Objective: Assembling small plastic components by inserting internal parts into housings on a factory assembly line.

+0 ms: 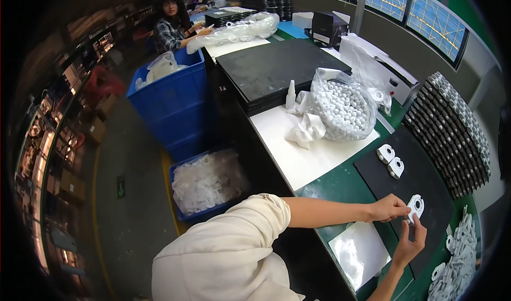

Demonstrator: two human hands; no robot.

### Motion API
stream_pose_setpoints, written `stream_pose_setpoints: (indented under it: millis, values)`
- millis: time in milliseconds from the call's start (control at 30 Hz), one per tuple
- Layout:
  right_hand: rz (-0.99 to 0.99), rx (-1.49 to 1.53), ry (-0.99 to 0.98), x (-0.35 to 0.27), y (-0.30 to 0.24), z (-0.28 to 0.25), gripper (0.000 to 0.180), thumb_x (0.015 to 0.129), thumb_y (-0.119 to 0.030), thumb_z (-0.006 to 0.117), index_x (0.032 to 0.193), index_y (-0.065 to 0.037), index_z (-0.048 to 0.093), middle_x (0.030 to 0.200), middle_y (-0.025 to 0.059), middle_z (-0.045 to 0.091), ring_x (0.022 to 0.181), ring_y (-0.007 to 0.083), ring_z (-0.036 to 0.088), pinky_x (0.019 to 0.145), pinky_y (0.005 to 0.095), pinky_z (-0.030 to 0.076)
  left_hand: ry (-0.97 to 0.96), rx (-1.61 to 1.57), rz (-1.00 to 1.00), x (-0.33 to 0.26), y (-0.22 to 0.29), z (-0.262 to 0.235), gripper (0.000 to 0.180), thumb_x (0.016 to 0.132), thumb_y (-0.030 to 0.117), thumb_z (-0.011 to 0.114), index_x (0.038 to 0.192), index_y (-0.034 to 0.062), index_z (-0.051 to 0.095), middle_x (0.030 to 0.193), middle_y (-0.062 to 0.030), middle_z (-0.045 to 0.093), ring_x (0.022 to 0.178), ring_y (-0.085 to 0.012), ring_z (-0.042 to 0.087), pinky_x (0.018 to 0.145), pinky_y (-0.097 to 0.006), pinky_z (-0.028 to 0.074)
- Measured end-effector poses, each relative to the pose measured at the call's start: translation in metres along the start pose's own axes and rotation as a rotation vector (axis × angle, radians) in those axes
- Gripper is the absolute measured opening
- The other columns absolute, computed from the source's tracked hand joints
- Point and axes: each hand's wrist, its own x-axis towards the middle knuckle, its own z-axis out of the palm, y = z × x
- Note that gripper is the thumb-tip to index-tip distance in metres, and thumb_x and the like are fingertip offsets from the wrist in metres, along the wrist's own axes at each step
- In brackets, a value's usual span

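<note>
Loose cream sleeve (229, 237), apparently elbow-length

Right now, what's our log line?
left hand: holding white part; right hand: holding same part; black mat: two more white parts

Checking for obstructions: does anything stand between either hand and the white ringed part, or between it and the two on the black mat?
Nothing visible does. The left hand and right hand both touch the white ringed part, and no loose object shows between it and the white pair on the black mat.
</note>
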Motion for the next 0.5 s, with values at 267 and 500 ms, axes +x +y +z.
stream_pose_setpoints:
  millis: [267,500]
  values:
    - [-0.039,-0.173,0.029,-0.004,-0.007,0.008,0.019,0.083,-0.007,0.061,0.102,-0.003,0.061,0.073,0.0061,0.053,0.063,0.0155,0.051,0.06,0.0265,0.041,0.091,0.154,0.073,0.001,-0.004,0.003,0.03,0.086,0.027,0.059,0.066,0.0048,0.063,0.052,0.0049,0.044,0.047,-0.0033,0.036,0.042,-0.022,0.026]
    - [0.0,-0.139,0.013,0.001,-0.009,0.006,0.018,0.083,-0.007,0.059,0.1,-0.001,0.06,0.075,0.0083,0.054,0.063,0.018,0.052,0.057,0.0289,0.04,0.075,0.246,0.264,0.001,-0.004,0.006,0.028,0.085,0.023,0.06,0.078,-0.0036,0.066,0.065,-0.0006,0.059,0.063,-0.0046,0.046,0.057,-0.023,0.039]
